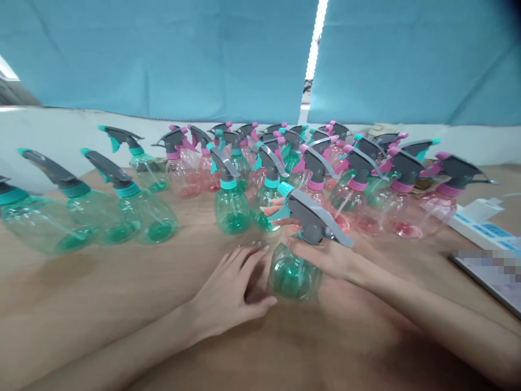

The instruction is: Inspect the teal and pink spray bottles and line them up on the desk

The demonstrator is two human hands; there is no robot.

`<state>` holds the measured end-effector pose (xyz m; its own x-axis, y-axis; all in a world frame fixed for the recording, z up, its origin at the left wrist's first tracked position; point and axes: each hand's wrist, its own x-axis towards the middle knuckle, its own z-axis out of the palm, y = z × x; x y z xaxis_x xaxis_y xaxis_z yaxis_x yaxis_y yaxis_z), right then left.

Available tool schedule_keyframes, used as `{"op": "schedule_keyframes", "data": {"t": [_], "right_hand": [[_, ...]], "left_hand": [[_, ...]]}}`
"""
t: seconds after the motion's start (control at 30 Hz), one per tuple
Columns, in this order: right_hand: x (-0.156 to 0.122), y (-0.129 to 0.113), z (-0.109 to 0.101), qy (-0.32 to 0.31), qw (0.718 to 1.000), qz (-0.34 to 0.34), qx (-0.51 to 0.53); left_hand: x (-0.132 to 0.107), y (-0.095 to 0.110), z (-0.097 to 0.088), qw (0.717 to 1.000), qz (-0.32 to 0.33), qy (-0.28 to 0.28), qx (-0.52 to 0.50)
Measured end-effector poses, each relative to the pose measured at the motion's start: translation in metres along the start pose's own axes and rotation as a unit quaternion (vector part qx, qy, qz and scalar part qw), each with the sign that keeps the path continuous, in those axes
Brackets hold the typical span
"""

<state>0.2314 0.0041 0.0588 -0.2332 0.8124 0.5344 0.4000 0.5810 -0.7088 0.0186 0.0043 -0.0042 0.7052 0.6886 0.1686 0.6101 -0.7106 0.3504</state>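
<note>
In front of me a clear green spray bottle (295,277) with a grey head and turquoise nozzle leans slightly. My right hand (321,254) is wrapped round its neck, just below the head; part of its grip is hidden by the head, and some fingers reach out past the trigger. To the left of the bottle's body, my left hand (234,288) lies low over the table with fingers stretched and thumb apart, holding nothing. Just behind stand two more green spray bottles, the nearer-left one (232,212) and another beside it (266,203).
Green spray bottles (148,217) line the left side. Pink ones (431,209) and green ones crowd the back and right of the wooden table (195,353). At right are a white power strip (484,225) and a dark-edged flat device (494,279). A blue curtain (183,60) hangs behind.
</note>
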Motion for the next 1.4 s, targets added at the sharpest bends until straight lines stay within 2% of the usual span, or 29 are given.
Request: {"op": "schedule_keyframes", "data": {"t": [0.1,0.27,0.43,0.53,0.67,0.77,0.97,1.13,1.23,1.4], "right_hand": [[-0.001,-0.002,0.006,-0.012,0.999,0.010,0.042],[-0.004,-0.008,0.026,0.013,0.990,0.007,0.140],[-0.002,-0.012,0.042,0.035,0.996,0.038,0.080],[0.001,-0.017,0.047,0.029,0.998,0.034,0.044],[0.003,-0.029,0.051,0.020,1.000,-0.023,-0.005],[0.006,-0.037,0.055,-0.012,0.997,-0.050,-0.061],[0.025,-0.040,0.077,-0.073,0.993,-0.035,-0.088],[0.049,-0.031,0.106,-0.062,0.998,0.007,-0.032],[0.063,-0.027,0.120,-0.032,0.999,0.009,-0.040],[0.080,-0.018,0.137,-0.001,0.998,0.008,-0.061]], "left_hand": [[0.000,0.011,0.003,0.998,-0.016,0.020,-0.064],[0.002,0.023,0.003,0.988,-0.017,0.063,-0.137],[-0.010,0.022,-0.005,0.986,-0.031,0.083,-0.139],[-0.023,0.015,-0.006,0.986,-0.058,0.089,-0.127],[-0.040,0.000,-0.011,0.985,-0.078,0.107,-0.109],[-0.048,-0.013,-0.022,0.985,-0.083,0.115,-0.100],[-0.061,-0.038,-0.039,0.985,-0.092,0.127,-0.077],[-0.088,-0.060,-0.038,0.976,-0.130,0.169,-0.039],[-0.105,-0.070,-0.040,0.972,-0.145,0.184,-0.019],[-0.117,-0.079,-0.042,0.973,-0.130,0.191,0.009]]}}
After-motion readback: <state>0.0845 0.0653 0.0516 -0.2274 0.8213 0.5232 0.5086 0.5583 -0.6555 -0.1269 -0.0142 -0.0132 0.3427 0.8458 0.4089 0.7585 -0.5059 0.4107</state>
